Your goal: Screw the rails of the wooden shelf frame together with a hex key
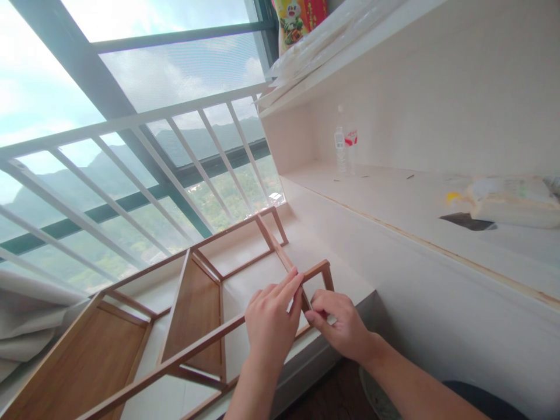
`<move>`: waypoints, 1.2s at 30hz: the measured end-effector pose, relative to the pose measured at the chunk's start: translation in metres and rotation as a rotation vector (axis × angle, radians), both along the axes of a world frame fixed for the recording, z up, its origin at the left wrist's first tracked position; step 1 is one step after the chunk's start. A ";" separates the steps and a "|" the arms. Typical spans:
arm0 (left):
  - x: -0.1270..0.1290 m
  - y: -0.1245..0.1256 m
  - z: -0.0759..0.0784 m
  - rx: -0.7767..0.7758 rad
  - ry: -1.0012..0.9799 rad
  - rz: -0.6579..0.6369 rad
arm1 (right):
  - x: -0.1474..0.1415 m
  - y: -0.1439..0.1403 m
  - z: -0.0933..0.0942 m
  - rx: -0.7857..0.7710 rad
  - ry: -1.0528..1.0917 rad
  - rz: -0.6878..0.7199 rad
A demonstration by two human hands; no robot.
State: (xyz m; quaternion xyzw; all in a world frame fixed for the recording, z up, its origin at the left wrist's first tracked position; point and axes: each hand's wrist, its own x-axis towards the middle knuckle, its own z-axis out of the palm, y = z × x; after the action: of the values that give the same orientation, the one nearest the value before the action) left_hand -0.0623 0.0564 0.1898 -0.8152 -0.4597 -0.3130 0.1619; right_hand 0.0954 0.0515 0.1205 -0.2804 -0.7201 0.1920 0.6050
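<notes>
Wooden shelf rack [192, 309] lies on its side along the window ledge [306, 245], long rails running away from the person toward the railing [131, 125]. Both hands work the near end frame of the rack. Left hand [269, 324] is laid over the diagonal rail, fingers extended and pressing down on it, not wrapped round it. Right hand [341, 326], just right of the left one, is pinched shut at thumb and forefinger on something at the joint; too small to tell whether that's a screw, dowel or key. Reads as a fastening or fitting step at that corner joint: left hand steadies the frame, right hand works the fastener. My guess is the next move needs the rail held square and the small part kept aligned with its hole, otherwise it cross-threads or slips. Labels: above the rack, a water bottle [340, 146] stands at the back of the white shelf niche, red band on it, text unreadable. Colourful cartoon-printed bag [297, 20] on the top shelf, writing not legible. Plastic bag [503, 201] lies in the niche to the right.
</notes>
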 end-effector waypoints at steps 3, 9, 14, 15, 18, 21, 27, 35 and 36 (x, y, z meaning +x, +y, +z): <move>0.000 0.000 -0.001 0.007 0.004 0.004 | -0.002 -0.002 -0.001 -0.089 0.033 0.024; 0.000 0.001 -0.001 0.003 0.000 0.011 | -0.005 -0.009 -0.002 -0.227 0.068 0.018; 0.001 -0.001 -0.001 0.014 0.000 0.003 | -0.007 -0.012 -0.002 -0.182 0.060 -0.064; 0.001 -0.001 -0.001 0.016 0.000 -0.001 | -0.007 -0.013 -0.003 -0.171 0.058 -0.078; 0.001 -0.001 0.000 0.012 -0.002 -0.004 | -0.008 -0.015 -0.006 -0.158 0.042 -0.093; 0.001 -0.001 0.001 0.011 0.000 -0.006 | -0.011 -0.016 -0.011 -0.161 0.016 -0.082; 0.002 -0.001 0.001 0.005 -0.011 -0.008 | -0.013 -0.013 -0.013 -0.097 -0.064 -0.047; 0.002 -0.001 0.000 0.021 -0.016 -0.017 | -0.008 -0.004 -0.014 -0.211 -0.085 -0.038; 0.001 0.000 0.000 0.022 -0.016 -0.017 | -0.008 -0.003 -0.014 -0.216 -0.076 -0.038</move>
State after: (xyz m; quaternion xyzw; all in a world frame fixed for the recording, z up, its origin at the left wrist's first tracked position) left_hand -0.0610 0.0559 0.1895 -0.8147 -0.4506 -0.3260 0.1644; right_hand 0.0875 0.0482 0.1069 -0.3644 -0.7123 0.2463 0.5470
